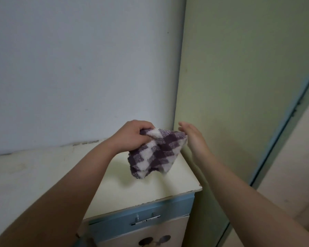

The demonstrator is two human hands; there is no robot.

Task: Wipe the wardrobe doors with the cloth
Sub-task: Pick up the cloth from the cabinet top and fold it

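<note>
Smooth cabinet top (43,175), fluffy checkered cloth (155,154)

The cloth (155,154) is a fluffy purple-and-white checked square. It hangs crumpled in the air above the far right corner of the cream cabinet top (43,175), clear of it. Its upper left corner is bunched in the left hand (132,136), and its right tip meets the flat palm of the right hand (194,139). The wardrobe door (239,86), pale green with a blue edge, stands upright just right of the cloth.
</note>
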